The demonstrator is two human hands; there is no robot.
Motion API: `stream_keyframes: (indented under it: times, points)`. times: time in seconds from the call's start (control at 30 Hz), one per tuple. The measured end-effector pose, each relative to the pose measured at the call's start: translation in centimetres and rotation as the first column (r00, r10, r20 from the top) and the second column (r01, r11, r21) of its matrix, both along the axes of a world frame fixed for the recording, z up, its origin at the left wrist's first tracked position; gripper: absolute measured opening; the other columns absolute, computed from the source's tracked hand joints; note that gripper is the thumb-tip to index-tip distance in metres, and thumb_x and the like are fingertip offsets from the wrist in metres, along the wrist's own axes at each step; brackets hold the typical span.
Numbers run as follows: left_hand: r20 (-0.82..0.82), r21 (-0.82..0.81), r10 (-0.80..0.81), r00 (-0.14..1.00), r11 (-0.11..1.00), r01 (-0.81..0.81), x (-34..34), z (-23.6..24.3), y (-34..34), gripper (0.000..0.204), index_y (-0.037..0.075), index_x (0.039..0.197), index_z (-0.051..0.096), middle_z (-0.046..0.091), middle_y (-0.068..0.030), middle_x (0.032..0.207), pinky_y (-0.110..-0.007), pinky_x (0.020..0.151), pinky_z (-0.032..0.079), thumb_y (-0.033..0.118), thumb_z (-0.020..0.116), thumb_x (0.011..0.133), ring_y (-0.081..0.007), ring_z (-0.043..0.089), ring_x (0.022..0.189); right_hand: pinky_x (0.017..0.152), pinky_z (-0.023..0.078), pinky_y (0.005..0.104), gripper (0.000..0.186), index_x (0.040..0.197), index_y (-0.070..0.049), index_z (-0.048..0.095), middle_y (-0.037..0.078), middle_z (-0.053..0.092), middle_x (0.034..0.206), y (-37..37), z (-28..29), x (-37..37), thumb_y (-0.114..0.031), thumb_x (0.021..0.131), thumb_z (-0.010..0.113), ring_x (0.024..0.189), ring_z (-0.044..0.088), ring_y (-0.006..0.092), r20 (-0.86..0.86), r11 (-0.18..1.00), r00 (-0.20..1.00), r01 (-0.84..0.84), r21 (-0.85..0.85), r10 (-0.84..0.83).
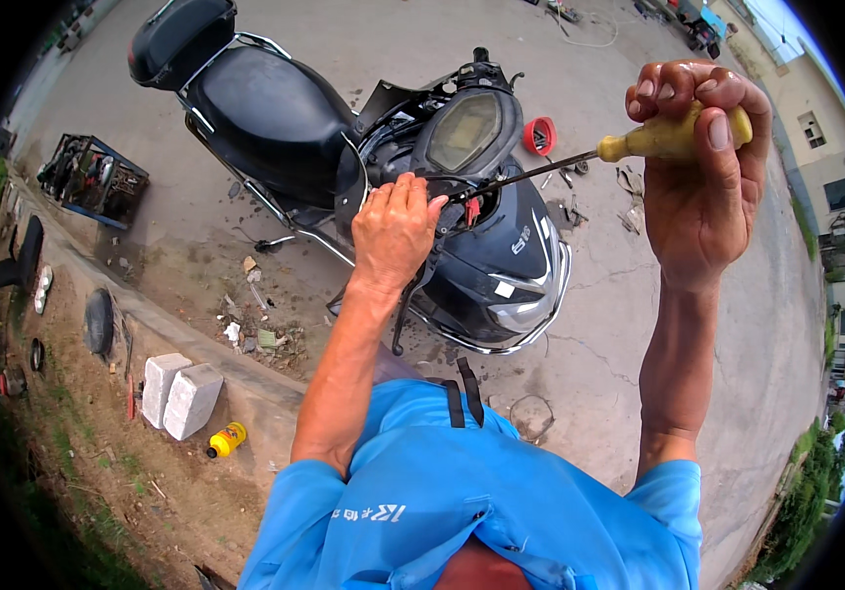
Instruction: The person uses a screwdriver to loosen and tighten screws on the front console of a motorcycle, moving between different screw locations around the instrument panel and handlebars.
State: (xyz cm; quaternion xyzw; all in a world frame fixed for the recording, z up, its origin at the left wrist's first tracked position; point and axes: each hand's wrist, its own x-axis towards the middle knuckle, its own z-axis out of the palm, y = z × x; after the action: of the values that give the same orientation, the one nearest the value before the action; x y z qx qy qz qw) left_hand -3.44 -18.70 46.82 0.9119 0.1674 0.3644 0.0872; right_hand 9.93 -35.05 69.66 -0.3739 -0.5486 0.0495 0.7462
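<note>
- The right hand [702,216] grasps a screwdriver [629,147] by its yellow handle, with the thumb on the near side and the fingers curled over the top.
- The screwdriver lies to the left of that hand; its long axis runs left and slightly nearer, and it appears to slope down toward the front of a black scooter [329,116].
- Its dark shaft passes over the far edge of the glossy front panel [511,261] and ends just beside the left hand's thumb. Whether the tip is seated in anything is too small to tell.
- The left hand [395,228] lies palm down on the handlebar area, fingers together and pointing away. What is under them is hidden, so I cannot tell whether it grips or merely rests.
- The left hand is the nearer one to the tip; the right is well apart from it, at the handle end.
- A red part [473,210] shows just on the near side of the shaft, right of the left thumb; the display [464,132] sits just beyond the shaft.
- The scooter's seat stretches far left; a red bowl [539,136] is on the ground beyond the front panel, and a crate [98,182] stands far left.
</note>
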Motion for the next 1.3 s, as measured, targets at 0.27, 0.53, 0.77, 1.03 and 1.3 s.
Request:
stream_keyframes:
  times: [0.27,0.53,0.77,1.03,1.3]
  points:
    - [-0.003,0.019,-0.015,1.0,1.0,0.015,0.2,0.1,0.0,0.036,-0.001,0.105,0.072,0.075,-0.0146,0.112,-0.042,0.087,0.059,0.034,0.073,0.096,-0.0303,0.073,0.095,0.083,0.059,0.0359,0.024,0.113,-0.002,0.066,0.011,0.065,0.11,-3.4,8.6,0.1,-0.016,0.095,0.074,0.103,0.068,0.0214,0.837,0.618,0.539,0.629,-0.472,0.09]
    - [0.003,0.035,-0.004,1.0,0.999,0.004,0.0,0.0,0.5,0.037,-0.001,0.107,0.072,0.075,-0.0146,0.112,-0.042,0.085,0.06,0.035,0.072,0.097,-0.0308,0.074,0.094,0.081,0.058,0.0372,0.021,0.119,-0.004,0.067,0.011,0.065,0.106,-2.2,11.5,0.4,-0.019,0.106,0.06,0.096,0.071,0.0242,0.814,0.116,0.371,0.878,-0.464,0.448]
    - [-0.022,0.029,-0.012,1.0,1.0,0.013,-0.5,0.1,0.6,0.036,0.0,0.107,0.072,0.075,-0.0148,0.113,-0.042,0.083,0.061,0.035,0.072,0.097,-0.0309,0.074,0.094,0.068,0.053,0.0323,0.022,0.112,-0.006,0.066,0.009,0.069,0.085,-0.1,9.5,-1.1,-0.025,0.101,0.072,0.082,0.069,0.0216,0.95,0.724,0.305,0.64,-0.257,0.068]
    - [0.0,0.068,-0.072,0.997,0.995,0.071,-0.2,0.4,0.9,0.029,0.002,0.113,0.073,0.076,-0.0162,0.113,-0.041,0.089,0.06,0.026,0.07,0.099,-0.0319,0.074,0.105,0.069,0.05,0.0418,0.024,0.101,-0.002,0.056,0.013,0.062,0.085,1.7,15.8,-6.6,-0.025,0.108,0.06,0.085,0.065,0.0301,0.696,0.199,0.61,0.681,-0.705,0.379]
    - [0.067,0.09,-0.165,0.984,0.983,0.158,1.1,0.4,0.1,0.021,0.006,0.113,0.066,0.074,-0.0158,0.112,-0.044,0.092,0.058,0.02,0.07,0.099,-0.0349,0.072,0.107,0.084,0.05,0.0427,0.011,0.108,-0.002,0.053,0.013,0.059,0.096,0.8,16.3,-5.3,-0.012,0.106,0.052,0.096,0.059,0.0269,0.61,0.096,0.68,0.632,-0.769,0.406]
